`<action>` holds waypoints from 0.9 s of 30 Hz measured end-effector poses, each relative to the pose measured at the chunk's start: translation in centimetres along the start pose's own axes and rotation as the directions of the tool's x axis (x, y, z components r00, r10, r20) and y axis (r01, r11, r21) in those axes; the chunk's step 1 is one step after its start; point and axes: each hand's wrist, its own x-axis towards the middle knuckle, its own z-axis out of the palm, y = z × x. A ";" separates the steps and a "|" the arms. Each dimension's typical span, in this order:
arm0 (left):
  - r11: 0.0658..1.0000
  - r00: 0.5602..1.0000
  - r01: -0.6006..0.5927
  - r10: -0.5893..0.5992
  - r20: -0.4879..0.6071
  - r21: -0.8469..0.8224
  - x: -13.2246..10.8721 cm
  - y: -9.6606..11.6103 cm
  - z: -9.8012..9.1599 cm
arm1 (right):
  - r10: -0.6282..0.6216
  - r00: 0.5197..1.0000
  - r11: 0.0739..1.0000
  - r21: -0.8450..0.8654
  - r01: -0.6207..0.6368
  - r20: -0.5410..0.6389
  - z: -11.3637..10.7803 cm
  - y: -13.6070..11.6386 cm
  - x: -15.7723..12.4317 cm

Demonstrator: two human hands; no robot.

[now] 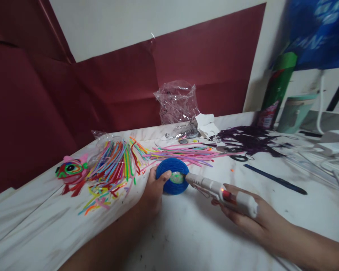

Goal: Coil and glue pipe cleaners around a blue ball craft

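Note:
My left hand (pixel 154 188) grips a round blue fuzzy ball (pixel 172 176) with a pale patch on its side, holding it on the white table (pixel 186 233). My right hand (pixel 243 210) is closed around a white glue gun (pixel 223 191). The gun's nozzle touches the pale patch on the ball, and a small red light glows on its body.
Piles of coloured pipe-cleaner strips (pixel 115 165) lie behind the ball. A pink and red craft fish (pixel 72 171) sits at the left. A clear plastic bag (pixel 177 101), dark purple strands (pixel 248 139), a dark blue pen (pixel 275 178) and white cables (pixel 327 158) lie behind and to the right.

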 end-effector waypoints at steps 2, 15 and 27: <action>1.000 1.000 0.004 -0.004 -0.006 0.002 0.0 0.0 0.1 | -0.007 1.000 1.000 -0.015 0.007 -0.003 0.0 0.0 0.0; 1.000 1.000 0.005 -0.006 -0.028 -0.002 -0.3 0.5 0.2 | -0.001 1.000 1.000 0.002 0.001 0.006 0.2 -0.1 -0.3; 0.999 0.998 0.025 -0.027 0.050 0.035 -0.3 0.4 0.1 | -0.041 0.999 0.999 -0.007 0.041 -0.028 0.3 -0.1 -0.3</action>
